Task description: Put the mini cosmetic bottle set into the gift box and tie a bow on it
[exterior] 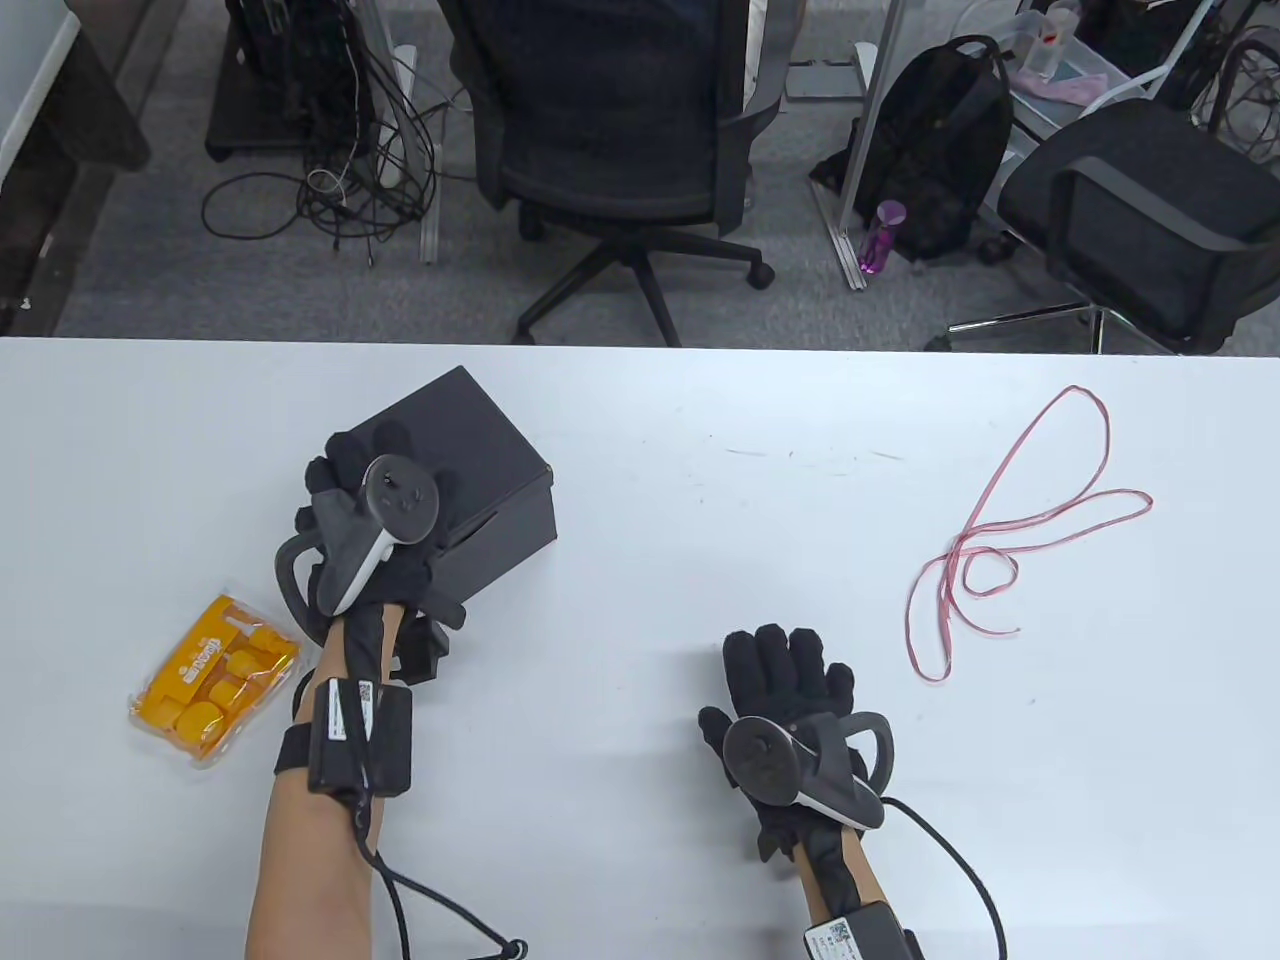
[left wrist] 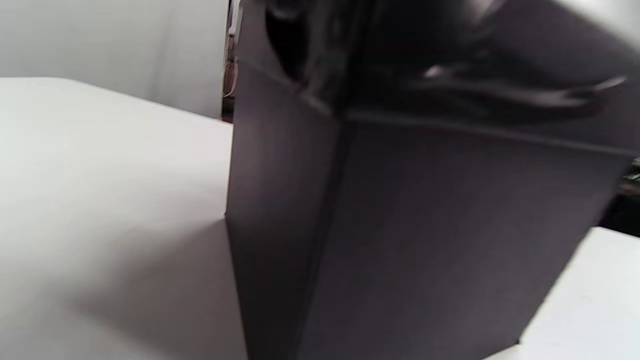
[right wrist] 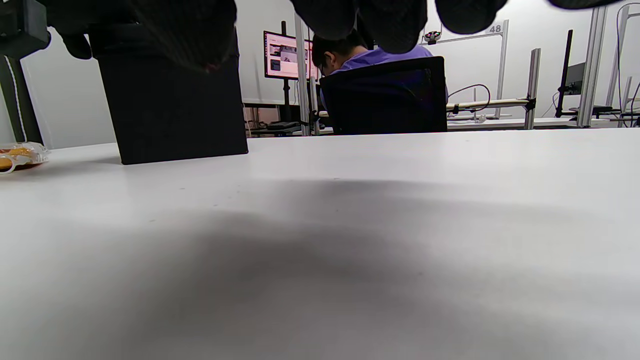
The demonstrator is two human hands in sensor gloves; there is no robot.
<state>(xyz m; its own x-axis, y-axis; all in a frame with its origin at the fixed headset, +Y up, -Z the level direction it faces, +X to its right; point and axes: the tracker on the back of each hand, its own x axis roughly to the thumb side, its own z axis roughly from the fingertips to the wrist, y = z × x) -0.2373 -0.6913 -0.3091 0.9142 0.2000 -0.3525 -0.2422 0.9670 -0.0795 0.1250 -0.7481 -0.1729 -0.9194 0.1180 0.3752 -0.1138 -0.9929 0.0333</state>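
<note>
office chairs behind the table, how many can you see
2: one black office chair beyond the table's far edge, left of centre, another at the far right. More may be out of frame.

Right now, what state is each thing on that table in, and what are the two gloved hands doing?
gift box: lid on, standing on the table, left hand on top.
bottle set: sealed in its clear pack, lying flat, untouched.
ribbon: loose, untied, lying in loops.
left hand: gripping the box top.
right hand: flat on the table, holding nothing.
</note>
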